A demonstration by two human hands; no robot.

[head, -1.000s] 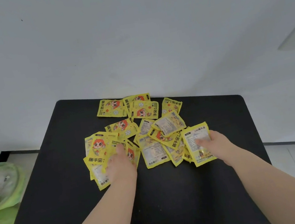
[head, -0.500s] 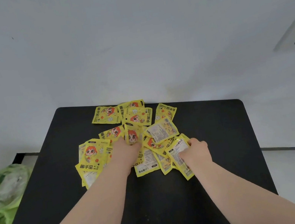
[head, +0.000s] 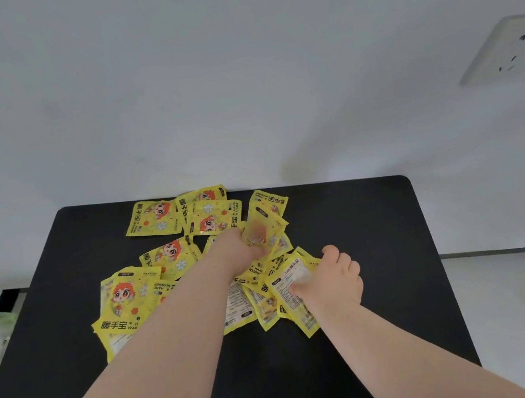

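body: two bare arms are shown from hand to frame edge | left forearm (head: 151, 373): uncovered, smooth, long and tapering to the wrist | right forearm (head: 402, 359): uncovered likewise | left hand (head: 241, 254): bare, fingertips blurred | right hand (head: 332, 282): bare, rounded knuckles and thumb clearly seen

blurred yellow packet (head: 261, 233): raised, mid-pile | label-side packet (head: 290, 279): tilted, pile's right edge
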